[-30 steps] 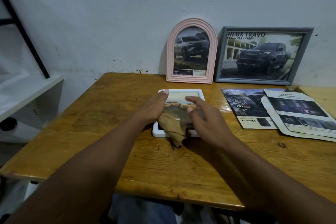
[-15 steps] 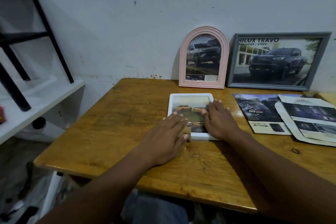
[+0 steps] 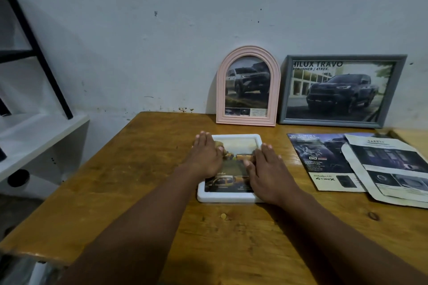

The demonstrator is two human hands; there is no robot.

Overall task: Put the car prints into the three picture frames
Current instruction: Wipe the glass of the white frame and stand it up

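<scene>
Head view: both hands flat on the white frame, third print being seated.

White frame [image 3: 229, 198] lies flat on the table [image 3: 139, 180], near centre, with a yellow-car print [image 3: 231, 169] showing in its opening. Left hand [image 3: 206, 159] is spread, palm down over the frame's left edge; right hand [image 3: 266, 173] is spread, palm down over the right edge; neither pinches anything. Pink arched frame [image 3: 248, 87] and grey frame [image 3: 342, 90] lean against the far wall, each already holding a car print. Loose brochure pages [image 3: 361, 164] lie to the right. Risk, as I judge it: uneven pressing could crease the print or shift it askew in the opening; sliding palms could drag the frame toward the near table edge.
</scene>
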